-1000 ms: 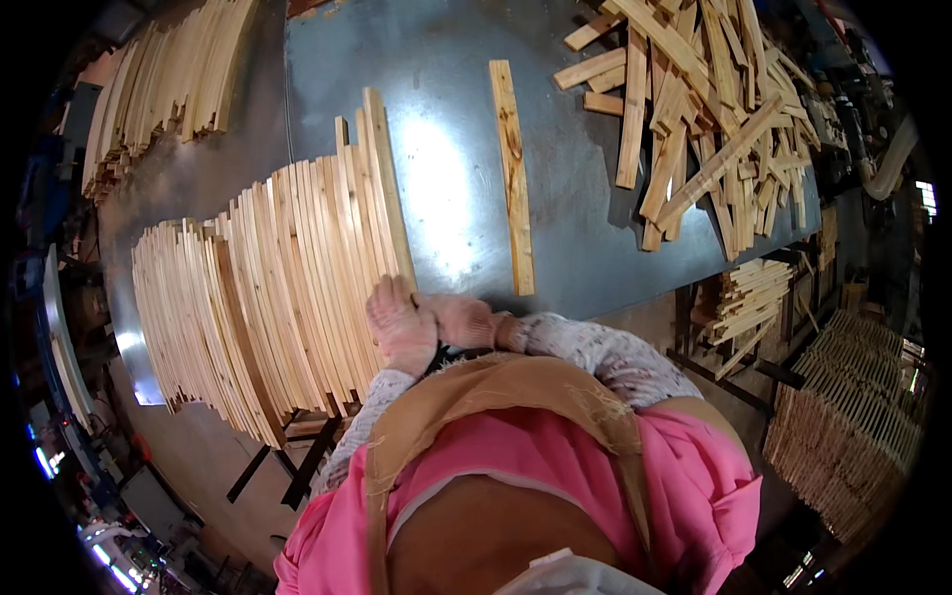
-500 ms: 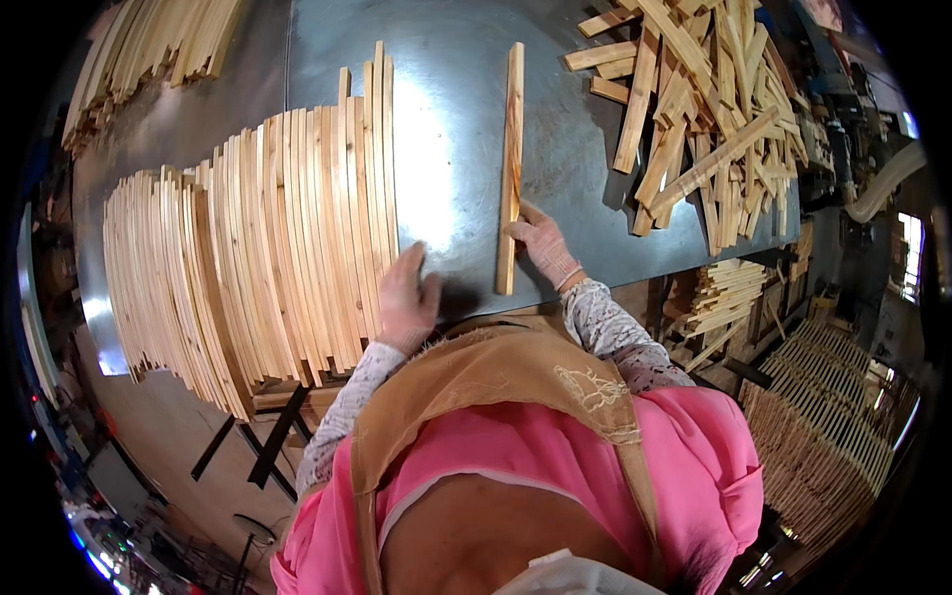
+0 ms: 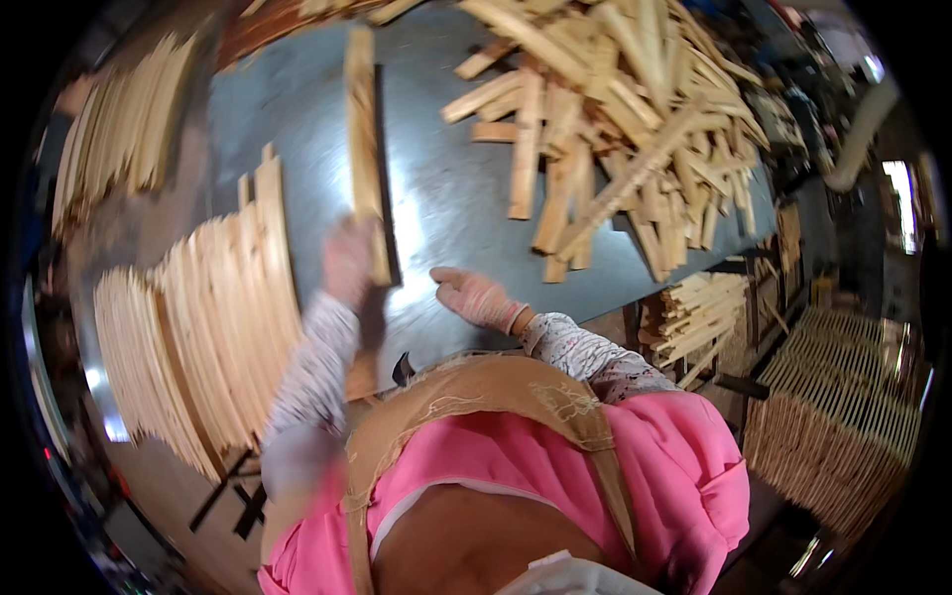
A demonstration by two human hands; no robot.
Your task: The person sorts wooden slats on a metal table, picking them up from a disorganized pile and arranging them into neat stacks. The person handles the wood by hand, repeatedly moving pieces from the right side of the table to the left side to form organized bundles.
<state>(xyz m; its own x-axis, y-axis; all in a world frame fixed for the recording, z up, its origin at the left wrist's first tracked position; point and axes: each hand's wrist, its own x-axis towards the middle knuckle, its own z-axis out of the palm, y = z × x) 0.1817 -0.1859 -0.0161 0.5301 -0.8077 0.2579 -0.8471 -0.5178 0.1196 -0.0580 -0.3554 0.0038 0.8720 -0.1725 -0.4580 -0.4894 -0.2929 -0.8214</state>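
Note:
A long wooden strip (image 3: pixel 364 139) stands out over the grey metal table, pointing away from me. My left hand (image 3: pixel 349 263), in a pale pink glove and smeared by motion, grips it near its close end. To the right of the strip is my right hand (image 3: pixel 481 300), also gloved. Its fingers reach left over the tabletop, apart from the strip, with nothing in them. Left of my left hand lies a row of wooden strips (image 3: pixel 223 317) set side by side, some jutting out farther at the far end.
A loose heap of wooden strips (image 3: pixel 605 129) covers the far right of the metal table (image 3: pixel 426 183). Another row of strips (image 3: pixel 124 129) lies at far left. Below the table's right edge are stacked strips (image 3: pixel 699 312) and a large slatted stack (image 3: pixel 838 397).
The wooden strip has passed from my right hand to my left and moved left toward the row. My right hand has let go. The view has shifted too.

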